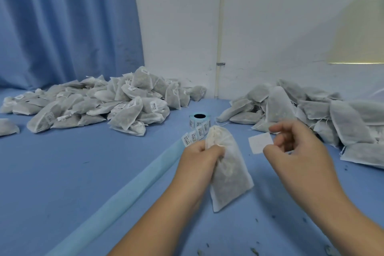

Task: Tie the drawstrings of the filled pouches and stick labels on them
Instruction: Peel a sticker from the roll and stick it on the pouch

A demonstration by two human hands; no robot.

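Note:
My left hand (200, 157) grips a filled white pouch (227, 174) near its gathered neck, and the pouch hangs down over the blue table. My right hand (295, 147) pinches a small white label (260, 142) by its edge, just to the right of the pouch and apart from it. A label roll (199, 119) with a dark core stands behind the pouch, and a strip of printed labels (194, 136) trails from it toward my left hand.
A heap of labelled pouches (99, 102) lies at the back left. At the right lies a heap of pouches without visible labels (307, 110). A raised fold (116, 199) in the blue cloth runs diagonally. Blue curtain (66, 23) and white wall behind.

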